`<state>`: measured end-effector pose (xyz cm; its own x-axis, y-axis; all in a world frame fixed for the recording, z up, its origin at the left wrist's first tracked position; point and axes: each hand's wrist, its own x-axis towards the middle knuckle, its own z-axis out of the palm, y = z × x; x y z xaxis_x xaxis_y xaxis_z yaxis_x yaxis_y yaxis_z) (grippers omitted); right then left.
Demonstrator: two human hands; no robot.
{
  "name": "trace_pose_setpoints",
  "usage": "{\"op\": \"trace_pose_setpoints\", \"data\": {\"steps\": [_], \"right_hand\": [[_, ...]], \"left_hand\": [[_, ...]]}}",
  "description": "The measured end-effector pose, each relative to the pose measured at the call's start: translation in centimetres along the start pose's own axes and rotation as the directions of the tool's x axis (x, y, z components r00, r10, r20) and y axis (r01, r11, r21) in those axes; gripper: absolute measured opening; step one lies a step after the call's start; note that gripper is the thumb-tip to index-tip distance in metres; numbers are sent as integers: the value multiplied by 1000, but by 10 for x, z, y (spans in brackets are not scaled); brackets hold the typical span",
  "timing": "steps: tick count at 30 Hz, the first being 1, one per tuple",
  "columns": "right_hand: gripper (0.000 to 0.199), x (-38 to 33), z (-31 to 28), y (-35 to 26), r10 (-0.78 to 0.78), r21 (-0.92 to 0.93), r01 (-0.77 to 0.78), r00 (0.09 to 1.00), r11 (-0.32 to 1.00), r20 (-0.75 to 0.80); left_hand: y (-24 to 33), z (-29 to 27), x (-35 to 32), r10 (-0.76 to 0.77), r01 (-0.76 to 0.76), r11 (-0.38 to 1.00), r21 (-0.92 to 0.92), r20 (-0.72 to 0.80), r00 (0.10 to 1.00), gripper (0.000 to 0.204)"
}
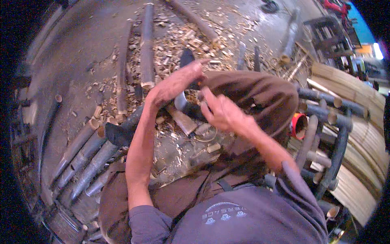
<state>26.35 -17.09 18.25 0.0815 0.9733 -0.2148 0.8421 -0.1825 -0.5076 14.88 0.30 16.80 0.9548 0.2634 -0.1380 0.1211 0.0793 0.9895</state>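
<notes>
between the two raised hands, over the brown-trousered knee (pixel 260 95), a short dark bamboo piece (pixel 187 106) is held; its pale cut mouth is turned toward the left and slightly down, and its long axis is seen to run across the picture, from the left hand toward the right one. the left hand (pixel 174 83) is laid over the upper end of the piece, fingers stretched forward and curled round it from above; whether the grip is tight cannot be told, since the underside is hidden. the right hand (pixel 221 112) is set against the other end, its fingers bent and clasped about the dark wall of the piece, thumb side up. both hands are touching the piece, and neither is clearly nearer to its middle.

just below the hands a broad chopping blade (pixel 181 120) is seen lying on the ground (pixel 81 53), tilted, among pale wood chips (pixel 178 44). to the left, a bundle of long bamboo culms (pixel 87 156) is laid side by side, cut ends toward the knee. to the right, a dark bamboo frame (pixel 333 134) and a red ring-shaped thing (pixel 298 126) stand close beside the knee, so that little open room is left on that side; more is left forward, toward the chips and the loose poles (pixel 146 44) well apart.
</notes>
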Motion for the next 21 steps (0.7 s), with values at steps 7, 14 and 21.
{"op": "trace_pose_setpoints", "data": {"steps": [7, 14, 21], "right_hand": [[19, 10, -116, -23, -243, 13, 248, 957, 969, -155], [30, -19, -143, 152, 305, 383, -35, 672, 923, -675], [33, -86, 38, 296, 707, 62, -738, 613, 672, -353]], "left_hand": [[53, 59, -17, 240, -196, 914, 356, -84, 967, 74], [-1, -23, -37, -128, 155, 987, -44, -801, 584, 44], [-36, -87, -95, -154, -261, 934, -242, -935, 319, 32]]}}
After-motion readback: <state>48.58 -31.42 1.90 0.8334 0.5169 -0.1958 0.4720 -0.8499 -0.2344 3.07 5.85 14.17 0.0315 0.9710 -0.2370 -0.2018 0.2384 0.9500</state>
